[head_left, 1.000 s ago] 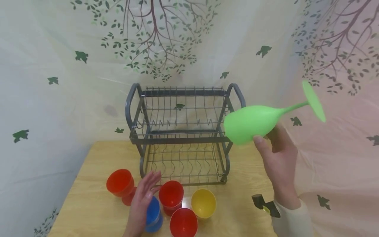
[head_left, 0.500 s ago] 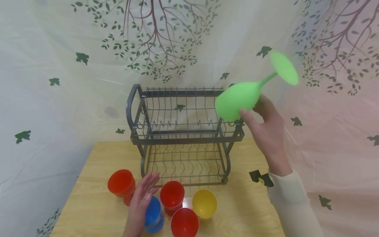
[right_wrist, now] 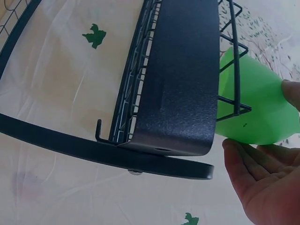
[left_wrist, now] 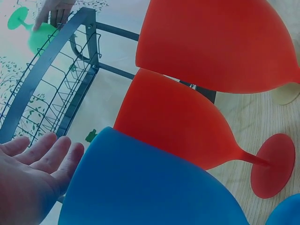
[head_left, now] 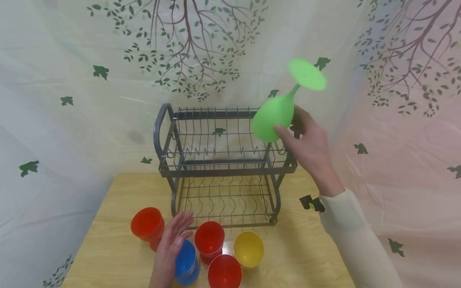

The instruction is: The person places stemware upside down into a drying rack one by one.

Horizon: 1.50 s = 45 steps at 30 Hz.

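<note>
A green plastic wine glass (head_left: 275,116) is tipped mouth-down, its round foot up. The right hand (head_left: 307,142) grips its bowl by thumb and fingers, over the right end of the dark dish rack's (head_left: 227,172) upper tier. In the right wrist view the bowl (right_wrist: 262,103) shows behind the rack's wires. Low in the head view, the left hand (head_left: 171,244) has its fingers extended beside a blue goblet (head_left: 186,260); whether they touch cannot be told. Near it stand a red goblet (head_left: 209,240), another red goblet (head_left: 225,274) and a yellow goblet (head_left: 248,250).
One more red goblet (head_left: 147,224) stands left of the left hand, on the wooden table (head_left: 119,192). The rack's lower tier (head_left: 223,200) sits just behind the goblets. A patterned cloth (head_left: 90,140) hangs behind and at both sides.
The right hand has carried the green wine glass left and up from the right of the rack, turning it from nearly sideways to mouth-down. The left hand has barely moved.
</note>
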{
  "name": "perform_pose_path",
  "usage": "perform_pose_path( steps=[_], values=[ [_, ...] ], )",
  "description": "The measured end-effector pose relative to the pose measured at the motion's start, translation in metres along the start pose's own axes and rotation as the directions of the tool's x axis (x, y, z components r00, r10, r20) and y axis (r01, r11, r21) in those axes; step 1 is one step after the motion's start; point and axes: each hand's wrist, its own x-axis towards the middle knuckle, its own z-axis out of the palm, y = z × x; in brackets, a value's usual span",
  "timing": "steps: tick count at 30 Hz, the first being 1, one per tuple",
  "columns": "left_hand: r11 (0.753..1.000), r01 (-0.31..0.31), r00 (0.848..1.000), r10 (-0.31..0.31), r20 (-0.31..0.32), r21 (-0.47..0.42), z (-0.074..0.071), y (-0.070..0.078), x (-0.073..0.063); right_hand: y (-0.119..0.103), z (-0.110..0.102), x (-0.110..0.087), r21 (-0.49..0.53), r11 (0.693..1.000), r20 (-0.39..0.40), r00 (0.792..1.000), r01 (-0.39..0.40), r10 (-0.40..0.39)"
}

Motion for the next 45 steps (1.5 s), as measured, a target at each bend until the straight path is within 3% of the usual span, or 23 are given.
perform_pose_path(
  steps=[8,13,20,39,45],
  values=[
    [1.0,0.015,1.0,-0.015,-0.007,0.011,0.001,0.001,0.0,0.005,0.014,0.014,-0.027,1.0,0.112,0.994,0.011,-0.008],
    [0.999,0.031,0.999,-0.031,-0.006,0.026,0.0,0.002,0.001,0.009,0.02,0.017,-0.113,0.992,0.154,0.988,0.05,-0.032],
    [0.998,0.063,0.998,-0.063,0.001,0.026,0.0,0.002,0.003,0.011,0.023,0.02,-0.183,0.983,0.218,0.975,-0.005,0.046],
    [1.0,0.019,0.999,-0.019,0.025,0.005,0.0,-0.002,-0.005,0.011,0.029,0.017,-0.273,0.961,0.277,0.952,-0.051,0.129],
    [0.997,0.065,0.998,-0.065,0.002,0.031,0.0,-0.001,-0.006,0.013,0.032,0.017,-0.253,0.966,0.278,0.952,-0.059,0.131]
  ],
)
